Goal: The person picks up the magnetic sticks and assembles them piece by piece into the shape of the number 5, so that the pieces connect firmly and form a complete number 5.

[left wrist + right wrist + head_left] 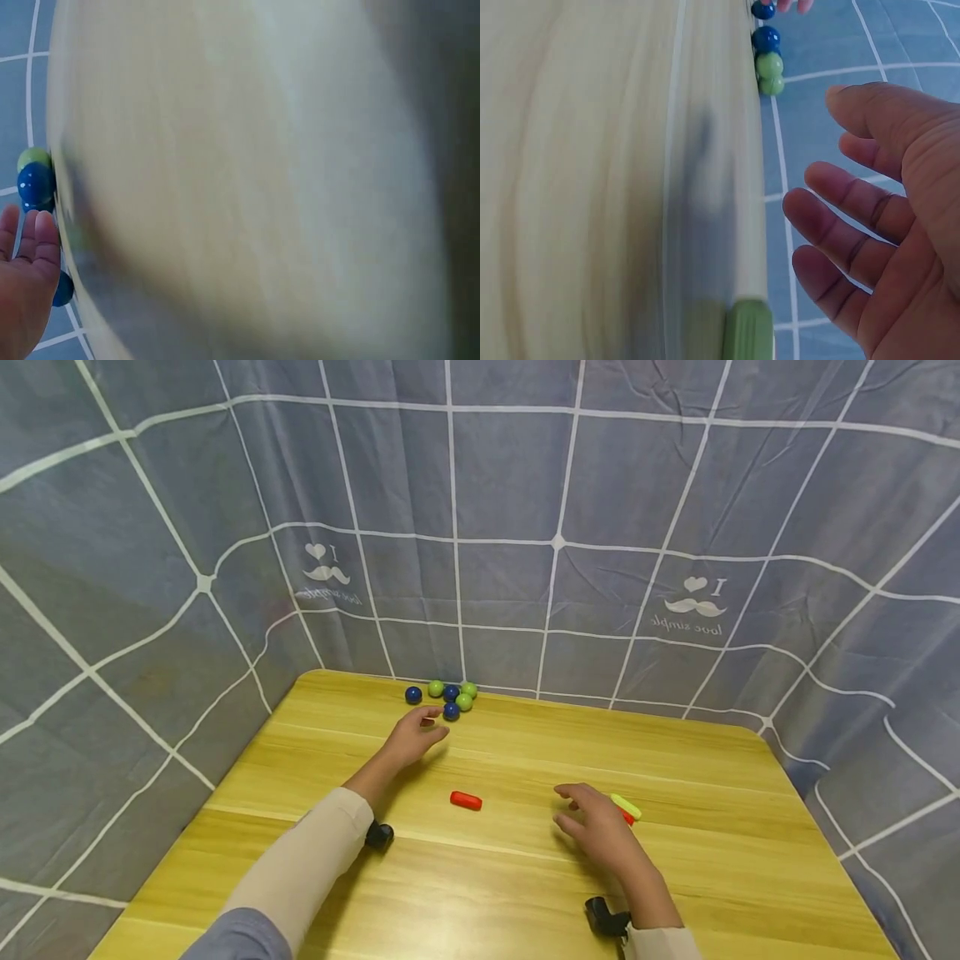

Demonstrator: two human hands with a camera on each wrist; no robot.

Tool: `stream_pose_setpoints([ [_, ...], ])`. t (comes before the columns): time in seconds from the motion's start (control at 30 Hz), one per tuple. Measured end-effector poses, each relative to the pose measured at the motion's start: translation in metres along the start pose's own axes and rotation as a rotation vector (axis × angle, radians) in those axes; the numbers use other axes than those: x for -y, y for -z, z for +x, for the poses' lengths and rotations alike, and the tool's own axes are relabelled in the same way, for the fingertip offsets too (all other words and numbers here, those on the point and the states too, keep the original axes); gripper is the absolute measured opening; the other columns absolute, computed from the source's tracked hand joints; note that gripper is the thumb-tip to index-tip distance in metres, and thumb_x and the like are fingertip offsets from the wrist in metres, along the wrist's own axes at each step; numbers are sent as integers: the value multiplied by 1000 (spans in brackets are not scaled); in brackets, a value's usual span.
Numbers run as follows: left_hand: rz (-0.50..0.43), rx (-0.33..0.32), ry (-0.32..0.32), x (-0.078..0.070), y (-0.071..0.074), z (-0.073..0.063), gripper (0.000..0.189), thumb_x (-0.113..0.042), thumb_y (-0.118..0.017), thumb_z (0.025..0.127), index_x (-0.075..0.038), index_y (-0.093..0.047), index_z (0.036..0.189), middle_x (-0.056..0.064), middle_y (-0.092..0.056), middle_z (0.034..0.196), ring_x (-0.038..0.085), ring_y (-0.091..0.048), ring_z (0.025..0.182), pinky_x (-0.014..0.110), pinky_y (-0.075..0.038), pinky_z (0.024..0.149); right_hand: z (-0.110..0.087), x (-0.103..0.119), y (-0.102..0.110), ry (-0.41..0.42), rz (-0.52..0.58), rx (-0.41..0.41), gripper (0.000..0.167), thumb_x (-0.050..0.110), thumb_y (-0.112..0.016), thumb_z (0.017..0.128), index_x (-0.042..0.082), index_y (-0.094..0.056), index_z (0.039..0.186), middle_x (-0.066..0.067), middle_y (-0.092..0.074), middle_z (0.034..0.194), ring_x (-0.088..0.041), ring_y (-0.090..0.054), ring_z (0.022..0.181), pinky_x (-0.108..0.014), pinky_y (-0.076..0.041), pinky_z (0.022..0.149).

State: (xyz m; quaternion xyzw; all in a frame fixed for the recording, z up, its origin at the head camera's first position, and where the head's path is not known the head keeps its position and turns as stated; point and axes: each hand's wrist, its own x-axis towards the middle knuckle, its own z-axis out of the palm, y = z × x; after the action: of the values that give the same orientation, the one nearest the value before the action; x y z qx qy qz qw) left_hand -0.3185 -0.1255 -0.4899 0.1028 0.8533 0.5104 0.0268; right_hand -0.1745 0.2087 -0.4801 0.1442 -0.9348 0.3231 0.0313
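Observation:
At the back left of the table, my left hand [415, 737] reaches close to a cluster of small balls, its fingers loosely bent around nothing. The nearest one is a dark blue ball [451, 711], just past the fingertips; green balls [464, 702] and other blue ones sit behind it. My right hand [597, 829] hovers over the right half, fingers relaxed and spread, holding nothing. Beside it lie a yellow-green stick [626, 807] and a red piece [627, 817], partly hidden by the hand. Between both hands lies a short red stick [466, 800].
The wooden table [510, 893] ends at the back against a grey curtain [510, 477] with white grid lines. That curtain also hangs along the left and right sides. A black wrist mount [606, 917] sticks out from my right wrist, and another [379, 836] from my left.

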Motion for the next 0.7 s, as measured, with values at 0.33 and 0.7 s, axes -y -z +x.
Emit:
stream_pose_setpoints([
  [0.33,-95,-56,64,8,-2,10,48,-16,-64,97,2,-51,140,22,-49,140,38,-51,125,47,-47,98,17,9,-18,21,132,67,39,15,-71,92,6,-62,129,-7,-64,123,-22,-62,102,-44,-51,88],
  [0.7,-107,-76,92,10,-10,24,51,-14,-65,96,4,-49,141,23,-49,141,37,-53,123,46,-47,99,31,11,-37,37,232,123,36,17,-70,94,3,-63,126,-9,-65,119,-21,-61,98,-42,-51,87],
])
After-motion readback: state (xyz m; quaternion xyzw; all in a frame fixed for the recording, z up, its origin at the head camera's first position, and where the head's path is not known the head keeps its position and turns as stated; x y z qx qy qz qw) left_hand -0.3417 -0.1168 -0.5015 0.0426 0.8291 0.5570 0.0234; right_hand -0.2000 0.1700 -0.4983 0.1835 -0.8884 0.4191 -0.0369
